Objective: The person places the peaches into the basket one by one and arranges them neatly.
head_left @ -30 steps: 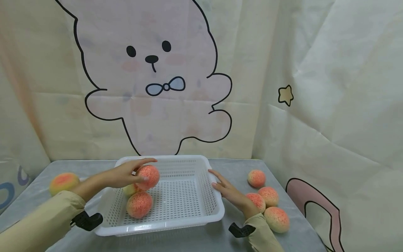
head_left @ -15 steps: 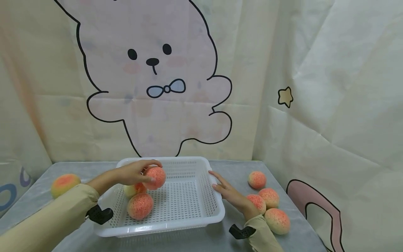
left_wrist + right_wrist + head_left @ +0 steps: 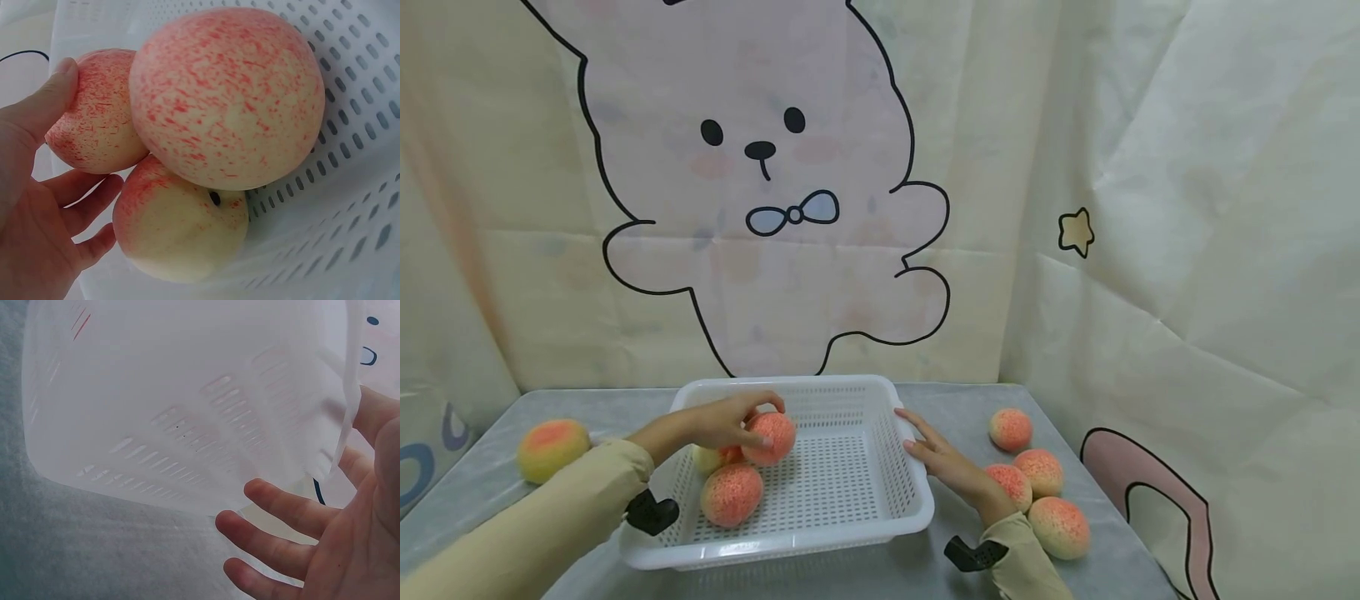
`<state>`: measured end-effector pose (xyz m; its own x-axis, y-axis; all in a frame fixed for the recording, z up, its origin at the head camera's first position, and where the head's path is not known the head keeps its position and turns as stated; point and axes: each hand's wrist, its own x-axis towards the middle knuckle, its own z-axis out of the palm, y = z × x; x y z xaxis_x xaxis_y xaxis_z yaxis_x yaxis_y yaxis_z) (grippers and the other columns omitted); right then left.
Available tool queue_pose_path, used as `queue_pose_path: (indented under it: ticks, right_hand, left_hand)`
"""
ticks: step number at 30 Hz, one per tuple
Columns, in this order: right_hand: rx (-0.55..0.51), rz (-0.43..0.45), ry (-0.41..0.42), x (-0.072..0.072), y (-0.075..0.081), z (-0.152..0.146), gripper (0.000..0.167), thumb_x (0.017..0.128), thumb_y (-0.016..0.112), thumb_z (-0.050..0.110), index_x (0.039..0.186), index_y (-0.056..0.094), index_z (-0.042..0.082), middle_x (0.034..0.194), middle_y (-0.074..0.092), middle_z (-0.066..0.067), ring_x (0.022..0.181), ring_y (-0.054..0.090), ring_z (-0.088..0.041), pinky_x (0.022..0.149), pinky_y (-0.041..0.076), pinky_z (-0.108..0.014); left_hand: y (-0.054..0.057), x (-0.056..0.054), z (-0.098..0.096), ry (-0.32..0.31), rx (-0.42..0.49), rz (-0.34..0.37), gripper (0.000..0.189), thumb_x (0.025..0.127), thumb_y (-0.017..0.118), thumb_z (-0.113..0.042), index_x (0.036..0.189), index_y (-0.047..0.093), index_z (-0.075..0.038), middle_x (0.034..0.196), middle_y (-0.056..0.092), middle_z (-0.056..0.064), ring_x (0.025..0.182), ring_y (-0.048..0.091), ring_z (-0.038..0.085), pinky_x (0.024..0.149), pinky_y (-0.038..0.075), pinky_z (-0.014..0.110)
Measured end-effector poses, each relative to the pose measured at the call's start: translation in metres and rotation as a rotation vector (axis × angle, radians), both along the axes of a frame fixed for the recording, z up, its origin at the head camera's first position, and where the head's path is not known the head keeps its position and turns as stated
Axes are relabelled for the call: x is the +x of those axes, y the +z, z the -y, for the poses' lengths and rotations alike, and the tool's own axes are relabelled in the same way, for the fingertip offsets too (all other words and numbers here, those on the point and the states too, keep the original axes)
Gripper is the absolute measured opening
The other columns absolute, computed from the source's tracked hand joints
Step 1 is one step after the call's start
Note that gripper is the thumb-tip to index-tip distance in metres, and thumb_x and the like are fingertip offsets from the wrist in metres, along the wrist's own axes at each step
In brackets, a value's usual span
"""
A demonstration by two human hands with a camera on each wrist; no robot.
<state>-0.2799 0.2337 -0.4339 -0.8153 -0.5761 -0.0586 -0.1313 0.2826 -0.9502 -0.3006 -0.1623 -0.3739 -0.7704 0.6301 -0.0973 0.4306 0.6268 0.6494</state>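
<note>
A white perforated plastic basket (image 3: 775, 543) stands on the table. Over its left half, my left hand (image 3: 726, 421) grips a pink-red peach (image 3: 777, 439), thumb on the near side and fingers behind. In the left wrist view this gripped peach (image 3: 97, 115) sits close against two others. These are a large speckled peach (image 3: 228, 97) and a paler peach (image 3: 181, 231) with a dark spot, both inside the basket. My right hand (image 3: 951, 462) holds the basket's right rim. In the right wrist view, thumb and index reach over the rim while the other fingers (image 3: 269, 544) spread outside.
Right of the basket several peaches lie on the grey-covered table (image 3: 940, 400), one (image 3: 1011, 429) apart from a cluster beside my right forearm. A yellow-red peach (image 3: 552, 450) lies at the far left, behind my left sleeve. A printed curtain (image 3: 850, 275) hangs behind the table.
My left hand has carried its peach a little to the right and down into the basket. My right hand has stayed at the right rim.
</note>
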Motion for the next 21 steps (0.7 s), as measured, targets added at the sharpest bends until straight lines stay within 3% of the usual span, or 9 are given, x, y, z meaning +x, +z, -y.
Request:
queue_pose_path:
  ticks: [7, 16, 21]
  right_hand:
    - [-0.003, 0.014, -0.008, -0.0002, -0.0008, 0.0008, 0.061, 0.11, 0.041, 0.034, 0.163, 0.012, 0.033, 0.153, 0.046, -0.022, 0.116, 0.064, -0.022, 0.103, 0.05, -0.045]
    - [-0.032, -0.004, 0.029, -0.0006, 0.0, 0.0002, 0.06, 0.111, 0.038, 0.03, 0.164, 0.009, 0.028, 0.151, 0.046, -0.028, 0.114, 0.065, -0.023, 0.098, 0.052, -0.039]
    - [-0.036, -0.003, 0.033, 0.0002, 0.0003, -0.0001, 0.06, 0.111, 0.038, 0.03, 0.164, 0.009, 0.027, 0.151, 0.045, -0.028, 0.113, 0.065, -0.021, 0.099, 0.052, -0.039]
  left_hand:
    - [-0.0086, -0.0027, -0.0045, 0.0, -0.034, 0.037, 0.048, 0.092, 0.075, -0.024, 0.131, 0.05, -0.015, 0.082, 0.05, 0.003, 0.08, 0.049, 0.018, 0.067, 0.039, 0.031]
    - [-0.0094, 0.0018, -0.0091, 0.038, -0.122, 0.12, 0.046, 0.088, 0.079, -0.024, 0.128, 0.057, -0.021, 0.118, 0.062, 0.011, 0.105, 0.058, 0.027, 0.087, 0.054, 0.048]
    - [-0.0091, 0.0033, -0.0089, 0.045, -0.149, 0.134, 0.048, 0.087, 0.08, -0.021, 0.13, 0.059, -0.018, 0.128, 0.062, 0.017, 0.105, 0.06, 0.027, 0.092, 0.054, 0.052]
